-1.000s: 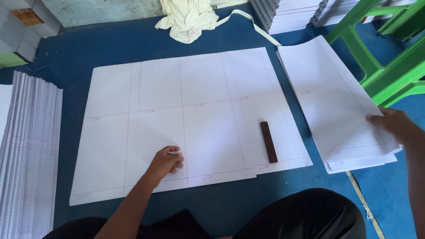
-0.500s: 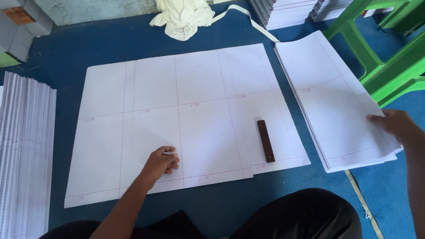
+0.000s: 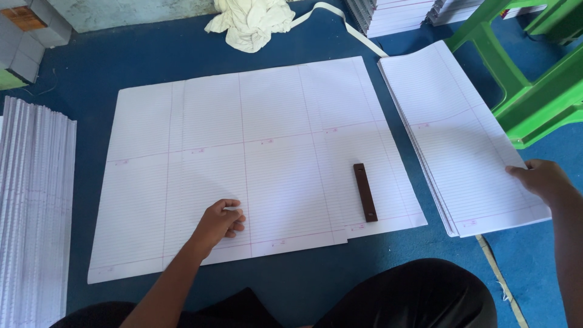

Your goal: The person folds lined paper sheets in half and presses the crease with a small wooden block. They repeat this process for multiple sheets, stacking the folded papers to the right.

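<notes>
Left hand: fingers curled loosely, knuckles pressed down on the near part of the large ruled sheet, gripping nothing; right hand: fingers closed over the far right edge of the stack of ruled sheets, thumb on top, pinching the top sheets. The large ruled sheet lies flat on the blue floor in front of the person, the stack just beside its right edge, and a dark brown bar rests on the sheet's near right part. Outward: another pile of ruled paper at left, a white cloth beyond the sheet, green plastic furniture at right.
</notes>
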